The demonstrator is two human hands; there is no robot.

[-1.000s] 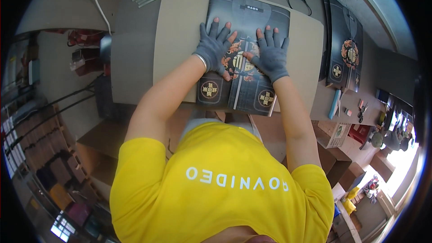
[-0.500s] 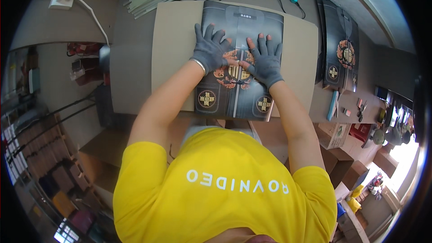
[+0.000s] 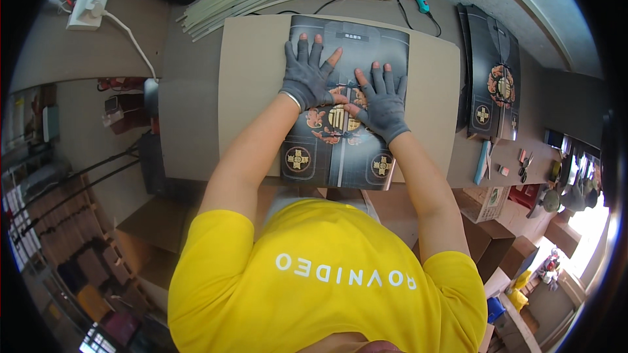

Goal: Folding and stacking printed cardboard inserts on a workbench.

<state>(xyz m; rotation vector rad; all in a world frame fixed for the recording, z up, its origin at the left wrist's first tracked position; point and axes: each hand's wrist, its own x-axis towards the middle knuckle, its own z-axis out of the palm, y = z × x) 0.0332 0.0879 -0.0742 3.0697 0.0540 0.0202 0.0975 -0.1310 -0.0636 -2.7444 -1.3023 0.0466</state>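
Here, gloved hands (image 3: 306, 80) (image 3: 384, 111) splayed flat, gripping nothing, on dark printed sheet (image 3: 341, 136), board (image 3: 432, 98) beneath.

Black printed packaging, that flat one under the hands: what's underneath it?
Under the black printed packaging is a tan board, sticking out to its left and right. The board's middle is covered, so anything hidden there can't be seen.

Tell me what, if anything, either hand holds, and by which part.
Nothing is gripped: the left hand and right hand rest spread on the upper face of the dark printed packaging.
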